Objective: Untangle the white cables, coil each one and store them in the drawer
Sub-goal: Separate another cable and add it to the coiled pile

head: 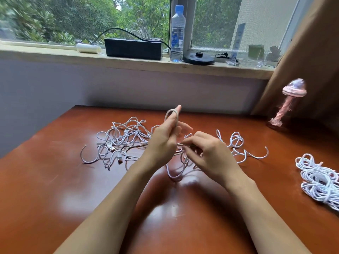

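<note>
On the table (91,180) the tangle of white cables (124,140) lies near the far edge, and a bundle (319,182) lies at the right edge. Our left hand (165,140) grips a loop (171,114); the right hand (207,151) pinches a strand. We should wind even turns, away from the lamp (291,99). No drawer shows.

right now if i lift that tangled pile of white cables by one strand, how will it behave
Probably floppy: the strand over the left hand droops in a loop. The tangled white cables cross repeatedly, so neighbours would likely drag along. They look thin and probably light.
</note>
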### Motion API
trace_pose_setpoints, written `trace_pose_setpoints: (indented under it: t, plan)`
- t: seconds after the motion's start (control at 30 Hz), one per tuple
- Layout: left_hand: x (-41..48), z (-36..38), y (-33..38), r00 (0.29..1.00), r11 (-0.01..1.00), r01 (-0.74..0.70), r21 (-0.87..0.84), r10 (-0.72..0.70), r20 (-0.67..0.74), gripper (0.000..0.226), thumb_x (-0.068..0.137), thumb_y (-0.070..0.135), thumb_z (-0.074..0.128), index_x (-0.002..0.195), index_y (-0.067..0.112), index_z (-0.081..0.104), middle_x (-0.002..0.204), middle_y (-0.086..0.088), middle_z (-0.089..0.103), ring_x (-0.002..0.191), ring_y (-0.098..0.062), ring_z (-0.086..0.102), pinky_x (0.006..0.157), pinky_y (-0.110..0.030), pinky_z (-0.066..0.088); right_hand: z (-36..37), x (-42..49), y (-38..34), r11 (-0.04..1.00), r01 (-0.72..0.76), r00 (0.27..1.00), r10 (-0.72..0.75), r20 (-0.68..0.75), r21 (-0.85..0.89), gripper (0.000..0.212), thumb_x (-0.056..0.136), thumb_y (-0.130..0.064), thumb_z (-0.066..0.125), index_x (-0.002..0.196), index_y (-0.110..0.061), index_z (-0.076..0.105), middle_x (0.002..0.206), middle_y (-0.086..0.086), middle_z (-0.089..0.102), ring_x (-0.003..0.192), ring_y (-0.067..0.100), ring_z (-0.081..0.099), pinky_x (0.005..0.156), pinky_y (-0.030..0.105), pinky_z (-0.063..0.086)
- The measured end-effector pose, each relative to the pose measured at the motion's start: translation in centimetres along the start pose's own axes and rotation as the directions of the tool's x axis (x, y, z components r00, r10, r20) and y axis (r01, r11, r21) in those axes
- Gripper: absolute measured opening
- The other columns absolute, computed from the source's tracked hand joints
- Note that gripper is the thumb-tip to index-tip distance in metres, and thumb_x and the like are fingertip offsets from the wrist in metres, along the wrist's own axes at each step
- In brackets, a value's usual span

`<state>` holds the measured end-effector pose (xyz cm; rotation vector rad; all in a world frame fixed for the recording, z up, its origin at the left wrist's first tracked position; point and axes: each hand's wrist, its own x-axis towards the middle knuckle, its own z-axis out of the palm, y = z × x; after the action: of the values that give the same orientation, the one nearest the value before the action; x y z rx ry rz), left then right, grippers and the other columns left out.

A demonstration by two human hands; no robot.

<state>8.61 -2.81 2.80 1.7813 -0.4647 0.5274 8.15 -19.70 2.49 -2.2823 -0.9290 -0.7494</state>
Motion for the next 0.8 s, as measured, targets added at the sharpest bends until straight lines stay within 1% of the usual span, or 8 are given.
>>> trace_pose_setpoints:
  t: [0.07, 0.17, 0.33, 0.43, 0.53, 0.63, 0.7, 0.8]
  plan:
    - [-0.2, 0.0, -0.2, 0.999, 1.0, 0.002, 0.029, -0.003, 0.048, 0.056, 0.103, -0.004, 0.042, 0.156, 0.013, 0.033, 0.098, -0.009, 0.07, 0.084, -0.02, 0.062, 0.085, -0.024, 0.052, -0.6, 0.0, 0.3, 0.997, 0.006, 0.999, -0.009, -0.038, -0.076, 0.01, 0.09, -0.037, 0.069, 0.093, -0.028, 0.073, 0.079, -0.011, 0.059, 0.072, 0.008, 0.054, 0.066, 0.028, 0.046]
    - [-0.2, 0.1, 0.0, 0.996, 1.0, 0.013, 0.009, -0.014, 0.086, 0.054, 0.105, -0.002, 0.042, 0.156, 0.014, 0.035, 0.09, -0.013, 0.066, 0.073, -0.01, 0.056, 0.075, -0.024, 0.051, -1.2, 0.2, 0.9, 0.994, 0.007, 0.997, -0.015, -0.078, -0.106, 0.013, 0.089, -0.041, 0.071, 0.088, -0.028, 0.072, 0.075, -0.011, 0.057, 0.072, 0.015, 0.056, 0.067, 0.037, 0.048]
    - [-0.4, 0.3, 0.6, 0.991, 0.999, 0.001, 0.044, -0.006, 0.131, 0.043, 0.105, 0.004, 0.045, 0.147, 0.01, 0.049, 0.083, 0.018, 0.051, 0.076, 0.0, 0.052, 0.079, -0.015, 0.045, -1.7, 0.5, 0.9, 0.983, 0.052, 0.986, -0.079, -0.149, -0.178, 0.024, 0.088, -0.047, 0.071, 0.082, -0.024, 0.071, 0.069, -0.01, 0.059, 0.069, 0.017, 0.054, 0.071, 0.034, 0.042]
    - [-0.6, 0.1, 0.8, 0.989, 0.997, 0.009, 0.071, -0.02, 0.147, 0.034, 0.099, 0.014, 0.046, 0.128, 0.009, 0.064, 0.072, 0.02, 0.056, 0.069, -0.003, 0.051, 0.069, -0.022, 0.042, -1.6, 0.5, 0.9, 0.98, 0.048, 0.983, -0.081, -0.163, -0.196, 0.023, 0.085, -0.046, 0.074, 0.079, -0.024, 0.071, 0.066, -0.011, 0.058, 0.068, 0.016, 0.054, 0.072, 0.032, 0.04]
    - [-0.6, 0.0, 1.1, 0.986, 0.989, -0.053, 0.136, 0.03, 0.163, 0.025, 0.092, 0.019, 0.047, 0.1, 0.022, 0.071, 0.074, 0.007, 0.065, 0.073, -0.017, 0.06, 0.069, -0.036, 0.046, -1.7, 0.5, 0.8, 0.978, 0.045, 0.978, -0.085, -0.19, -0.205, 0.024, 0.084, -0.047, 0.075, 0.078, -0.024, 0.071, 0.066, -0.01, 0.059, 0.068, 0.018, 0.055, 0.073, 0.033, 0.039]
    - [-0.5, -0.6, 1.3, 0.988, 0.958, -0.117, 0.264, 0.086, 0.125, 0.025, 0.089, 0.023, 0.048, 0.067, 0.033, 0.056, 0.058, 0.003, 0.048, 0.059, -0.018, 0.045, 0.058, -0.043, 0.041, -2.1, 0.5, 0.9, 0.965, 0.043, 0.956, -0.115, -0.27, -0.259, 0.028, 0.086, -0.05, 0.076, 0.08, -0.023, 0.071, 0.071, -0.01, 0.056, 0.07, 0.016, 0.053, 0.082, 0.036, 0.04]
    - [-0.4, -0.9, 1.2, 0.991, 0.939, -0.102, 0.328, 0.067, 0.118, 0.026, 0.085, 0.032, 0.048, 0.061, 0.024, 0.049, 0.055, 0.0, 0.041, 0.057, -0.021, 0.04, 0.056, -0.048, 0.04, -2.2, 0.6, 1.1, 0.967, 0.051, 0.953, -0.122, -0.278, -0.249, 0.025, 0.087, -0.049, 0.077, 0.084, -0.024, 0.072, 0.072, -0.011, 0.055, 0.071, 0.016, 0.054, 0.086, 0.036, 0.038]
    - [-0.4, -1.0, 1.4, 0.986, 0.946, -0.04, 0.322, -0.015, 0.166, 0.031, 0.076, 0.042, 0.049, 0.059, 0.02, 0.063, 0.052, -0.002, 0.051, 0.058, -0.023, 0.05, 0.058, -0.046, 0.043, -2.1, 0.6, 1.3, 0.983, 0.077, 0.962, -0.118, -0.246, -0.169, 0.02, 0.089, -0.038, 0.076, 0.092, -0.019, 0.072, 0.079, -0.006, 0.059, 0.077, 0.019, 0.054, 0.086, 0.034, 0.041]
